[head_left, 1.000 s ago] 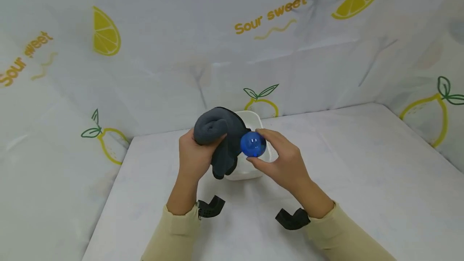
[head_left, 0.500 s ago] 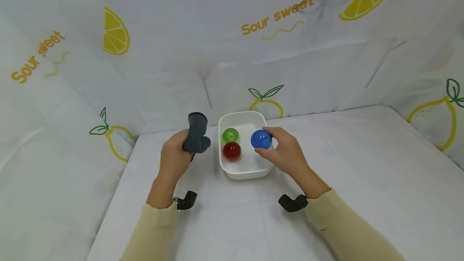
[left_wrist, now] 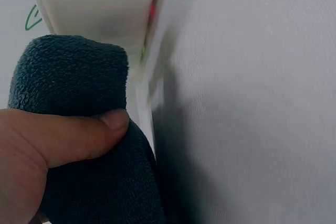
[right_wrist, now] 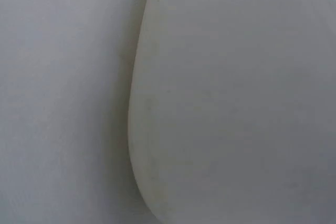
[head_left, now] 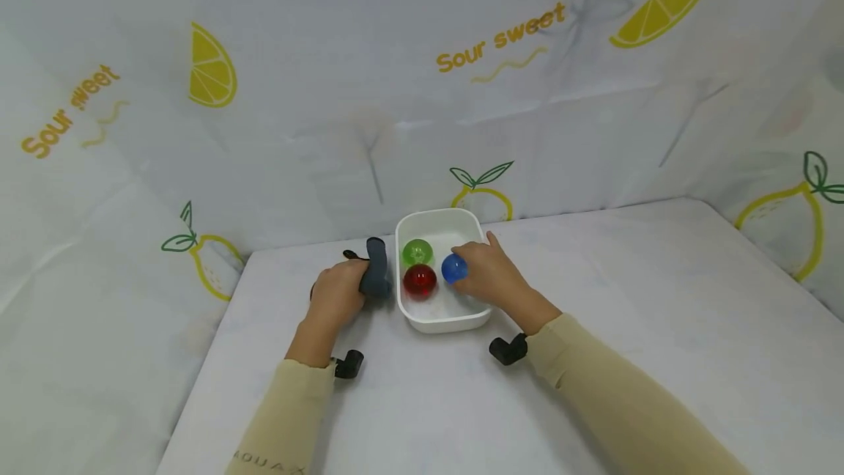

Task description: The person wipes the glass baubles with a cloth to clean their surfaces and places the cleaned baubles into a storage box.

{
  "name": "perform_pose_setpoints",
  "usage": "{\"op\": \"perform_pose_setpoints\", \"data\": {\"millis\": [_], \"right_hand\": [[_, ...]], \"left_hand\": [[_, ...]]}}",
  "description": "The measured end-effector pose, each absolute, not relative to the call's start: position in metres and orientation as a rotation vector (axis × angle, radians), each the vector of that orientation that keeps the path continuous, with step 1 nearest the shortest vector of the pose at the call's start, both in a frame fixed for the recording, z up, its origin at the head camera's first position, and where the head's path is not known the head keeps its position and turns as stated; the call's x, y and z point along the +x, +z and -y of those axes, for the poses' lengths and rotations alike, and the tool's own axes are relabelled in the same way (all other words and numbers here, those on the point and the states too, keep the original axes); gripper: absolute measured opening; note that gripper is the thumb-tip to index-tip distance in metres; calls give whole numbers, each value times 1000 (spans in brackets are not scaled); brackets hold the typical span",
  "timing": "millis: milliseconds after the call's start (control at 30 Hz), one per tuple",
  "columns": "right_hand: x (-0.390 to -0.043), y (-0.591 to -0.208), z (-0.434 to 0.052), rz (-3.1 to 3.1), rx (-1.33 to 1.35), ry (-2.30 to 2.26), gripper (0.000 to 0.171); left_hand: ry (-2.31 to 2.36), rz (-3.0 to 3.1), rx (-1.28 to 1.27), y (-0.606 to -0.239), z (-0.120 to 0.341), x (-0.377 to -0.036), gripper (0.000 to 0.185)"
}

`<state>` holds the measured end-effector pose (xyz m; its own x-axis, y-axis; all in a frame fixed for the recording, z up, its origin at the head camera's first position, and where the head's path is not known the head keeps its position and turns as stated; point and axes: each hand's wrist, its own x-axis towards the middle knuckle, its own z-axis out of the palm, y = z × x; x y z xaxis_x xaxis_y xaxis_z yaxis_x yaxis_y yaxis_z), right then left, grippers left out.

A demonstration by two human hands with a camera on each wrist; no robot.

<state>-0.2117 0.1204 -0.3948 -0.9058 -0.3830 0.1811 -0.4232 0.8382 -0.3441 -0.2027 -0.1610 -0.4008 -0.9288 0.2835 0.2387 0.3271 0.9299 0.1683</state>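
Observation:
A blue see-through ball (head_left: 453, 268) is inside the white tray (head_left: 455, 325), gripped by my right hand (head_left: 493, 275), which reaches over the tray's right rim. A green ball (head_left: 417, 252) and a red ball (head_left: 420, 281) lie side by side in the tray's left half. My left hand (head_left: 336, 288) holds a folded dark blue-grey fuzzy cloth (head_left: 376, 273) low over the table, just left of the tray. In the left wrist view my thumb presses on the cloth (left_wrist: 73, 77). The right wrist view shows the tray's outer wall (right_wrist: 220, 103); the hand and ball are out of it.
A white cloth covers the table (head_left: 593, 299). Behind it rises a white backdrop (head_left: 297, 130) printed with lemons and words. A black wrist mount (head_left: 349, 364) sits on my left wrist and another mount (head_left: 508, 350) on my right.
My left hand has carried the cloth left, off the front of the tray, then down beside it. My right hand has lowered the blue ball into the tray.

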Motion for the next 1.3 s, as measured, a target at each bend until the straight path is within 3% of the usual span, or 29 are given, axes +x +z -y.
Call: {"op": "perform_pose_setpoints", "data": {"millis": [300,1067,1300], "right_hand": [[-214,-394,-112,3027,563,518,61],[-231,-401,-115,3083,537,409,70],[-230,-400,-120,3094,530,434,71]], "left_hand": [[-322,2921,-556,-404,149,-204,47],[-369,3159,-463,-387,151,-212,94],[-424,3192,-480,-383,150,-212,90]]}}
